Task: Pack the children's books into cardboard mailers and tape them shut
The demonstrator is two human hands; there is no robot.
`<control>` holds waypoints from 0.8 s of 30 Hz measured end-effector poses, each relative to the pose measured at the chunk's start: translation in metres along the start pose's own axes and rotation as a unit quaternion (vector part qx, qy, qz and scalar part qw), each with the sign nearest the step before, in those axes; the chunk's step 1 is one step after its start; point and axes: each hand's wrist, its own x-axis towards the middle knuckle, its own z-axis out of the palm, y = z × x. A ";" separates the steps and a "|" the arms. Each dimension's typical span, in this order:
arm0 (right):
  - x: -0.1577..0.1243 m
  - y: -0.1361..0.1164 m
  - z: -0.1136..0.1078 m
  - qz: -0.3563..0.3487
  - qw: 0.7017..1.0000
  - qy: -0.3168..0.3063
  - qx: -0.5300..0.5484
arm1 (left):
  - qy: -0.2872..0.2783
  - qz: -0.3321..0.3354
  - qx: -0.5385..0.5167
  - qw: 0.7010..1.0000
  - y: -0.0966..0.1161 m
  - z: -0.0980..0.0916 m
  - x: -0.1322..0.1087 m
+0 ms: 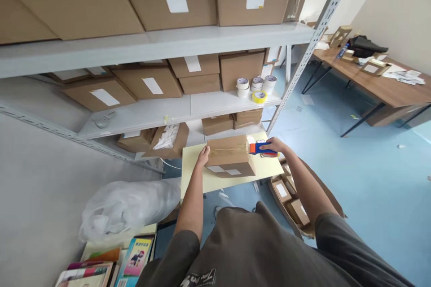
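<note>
A brown cardboard box (pixel 229 154) lies on a pale yellow tabletop (pixel 269 169), with shiny tape along its top and two white labels on the side facing me. My left hand (pixel 203 156) is pressed against the box's left end, fingers on its edge. In my right hand (pixel 275 144) is a blue and orange tape dispenser (pixel 261 148), its orange end touching the box's right end near the top edge. Something red and white lies on the tabletop beneath the dispenser, partly hidden.
Ahead stands a grey metal shelf (pixel 161 110) with cartons and several tape rolls (pixel 259 96). A large open carton (pixel 283 204) of small boxes sits on the floor at right. Plastic wrap (pixel 124 208) and books (pixel 134 260) are at left. A brown desk (pixel 373 76) stands far right.
</note>
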 end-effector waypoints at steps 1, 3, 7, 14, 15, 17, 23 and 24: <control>0.004 -0.014 0.011 -0.016 1.000 -0.006 0.025 | 0.012 -0.020 0.007 1.000 -0.007 -0.015 0.002; 0.012 -0.044 0.035 -0.044 0.997 -0.006 0.059 | 0.047 -0.081 0.037 0.995 -0.020 -0.046 0.004; 0.029 -0.114 0.081 -0.112 0.992 -0.029 0.054 | 0.118 -0.161 0.085 0.976 -0.033 -0.097 0.001; 0.053 -0.221 0.146 -0.132 0.989 -0.044 -0.054 | 0.092 -0.066 -0.004 0.994 -0.027 -0.105 -0.018; 0.055 -0.232 0.153 -0.133 0.987 -0.044 -0.073 | 0.090 -0.087 0.011 0.992 -0.029 -0.105 -0.018; 0.058 -0.249 0.164 -0.137 0.983 -0.047 -0.108 | 0.092 -0.130 0.044 0.986 -0.034 -0.109 -0.015; 0.054 -0.272 0.187 -0.137 0.974 -0.055 -0.174 | 0.062 -0.119 0.052 0.990 -0.057 -0.109 -0.012; 0.052 -0.271 0.189 -0.132 0.973 -0.057 -0.181 | 0.054 -0.106 0.045 0.992 -0.062 -0.101 -0.014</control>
